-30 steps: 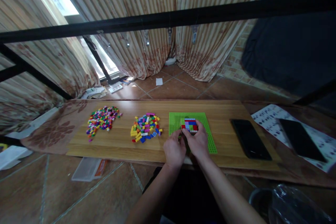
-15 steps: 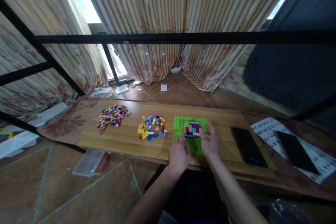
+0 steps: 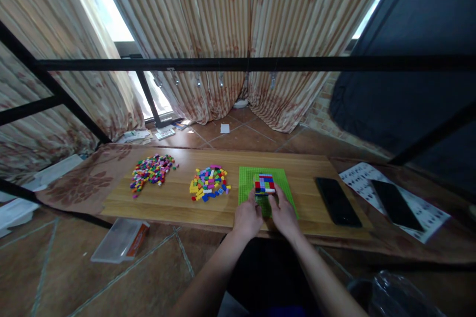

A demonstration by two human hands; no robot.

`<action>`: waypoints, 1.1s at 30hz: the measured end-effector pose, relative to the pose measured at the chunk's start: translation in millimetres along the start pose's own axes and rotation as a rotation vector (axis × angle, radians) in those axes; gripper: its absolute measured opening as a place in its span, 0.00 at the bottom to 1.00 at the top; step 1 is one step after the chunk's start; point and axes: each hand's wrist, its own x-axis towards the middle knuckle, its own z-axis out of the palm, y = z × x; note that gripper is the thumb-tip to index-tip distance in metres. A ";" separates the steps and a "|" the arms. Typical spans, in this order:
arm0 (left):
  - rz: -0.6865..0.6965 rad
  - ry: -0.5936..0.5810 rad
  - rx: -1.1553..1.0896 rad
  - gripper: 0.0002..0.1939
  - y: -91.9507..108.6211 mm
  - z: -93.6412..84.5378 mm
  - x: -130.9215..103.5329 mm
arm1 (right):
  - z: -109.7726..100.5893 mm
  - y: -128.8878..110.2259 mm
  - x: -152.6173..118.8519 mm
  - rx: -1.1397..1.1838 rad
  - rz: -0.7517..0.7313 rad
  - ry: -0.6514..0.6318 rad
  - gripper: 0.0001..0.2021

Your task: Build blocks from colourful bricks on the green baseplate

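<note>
A green baseplate lies on the wooden board, bearing a small block structure of red, white and blue bricks on top. My left hand is at the structure's near left corner, with its fingertips closed against that side. At the near right corner is my right hand, its fingers bent and touching the structure's edge. Both hands seem to grip the structure between them. The fingertips are partly hidden by the bricks.
Left of the baseplate lie a pile of larger bricks and a pile of small bricks. On the right are a black phone, a printed sheet and another dark device. A clear plastic box sits below.
The view has shifted a little. My right hand has moved from the structure's right side to its near right corner, closer to my left hand.
</note>
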 end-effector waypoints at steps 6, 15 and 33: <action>0.050 0.009 -0.084 0.29 -5.9 -8.7 -1.9 | -9.4 0.5 0.1 -0.025 -0.019 -0.018 0.26; 0.028 0.053 -0.279 0.20 -31.3 -30.2 -34.5 | -5.2 -52.0 66.4 -0.287 -0.349 0.016 0.28; -0.090 0.378 -0.268 0.14 -104.7 -79.3 -40.4 | 45.2 -39.8 96.0 -0.585 -0.362 -0.165 0.30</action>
